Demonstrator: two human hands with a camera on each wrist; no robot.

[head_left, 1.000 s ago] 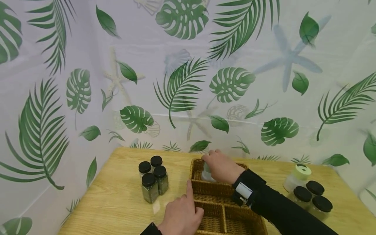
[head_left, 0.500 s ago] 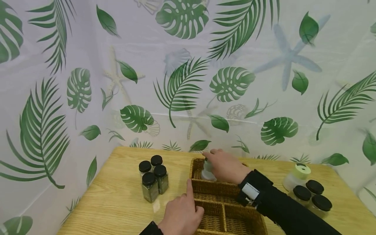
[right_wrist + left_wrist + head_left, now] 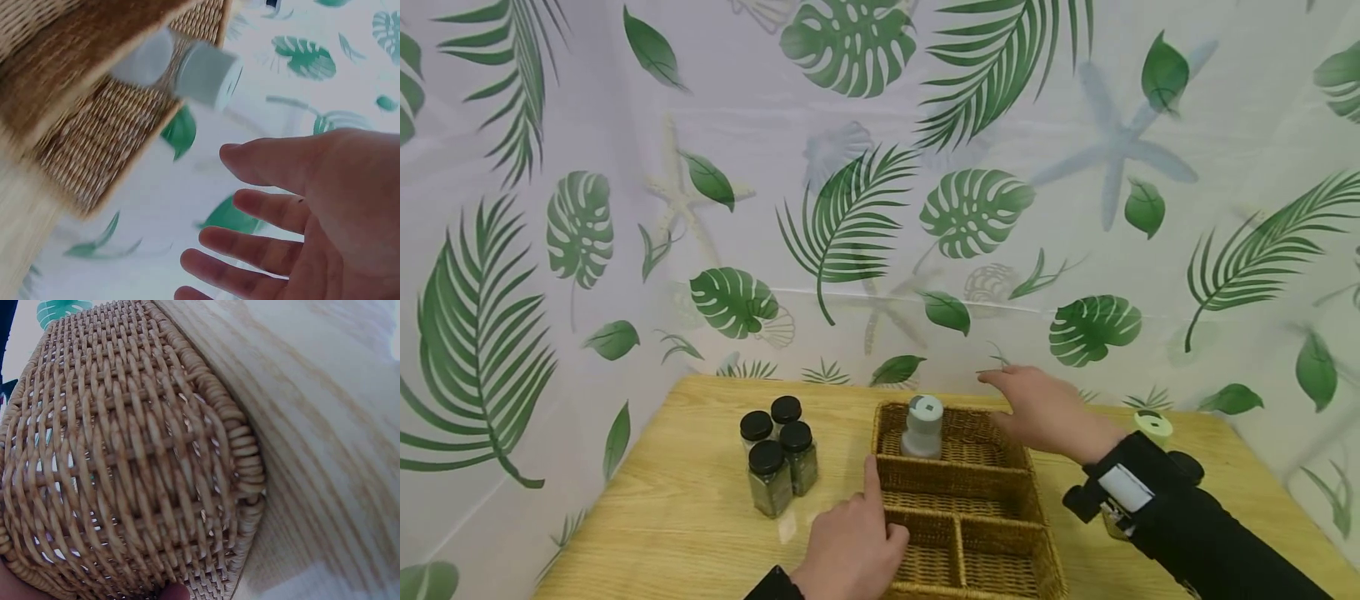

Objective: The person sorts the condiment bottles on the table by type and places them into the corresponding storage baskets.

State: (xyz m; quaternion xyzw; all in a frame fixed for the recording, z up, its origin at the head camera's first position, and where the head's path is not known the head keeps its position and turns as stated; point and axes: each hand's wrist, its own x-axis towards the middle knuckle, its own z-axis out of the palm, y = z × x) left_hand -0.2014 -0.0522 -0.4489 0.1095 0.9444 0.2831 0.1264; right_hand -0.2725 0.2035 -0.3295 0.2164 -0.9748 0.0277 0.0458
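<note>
Inside the woven basket (image 3: 957, 480) stands a waisted, pale-capped cloudy bottle (image 3: 921, 442), right hand's (image 3: 1047, 414) fingers wide, left hand's (image 3: 852, 542) index straight

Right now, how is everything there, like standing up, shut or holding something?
Basket: open on top
Pale bottle: capped, standing in the basket
Four jars at left: lids on, upright
Bottle at right: yellow-green cap on, mostly hidden
Jar beside it: black lid on, mostly hidden
Left hand: touching the basket's left side
Right hand: fingers apart, holding nothing
</note>
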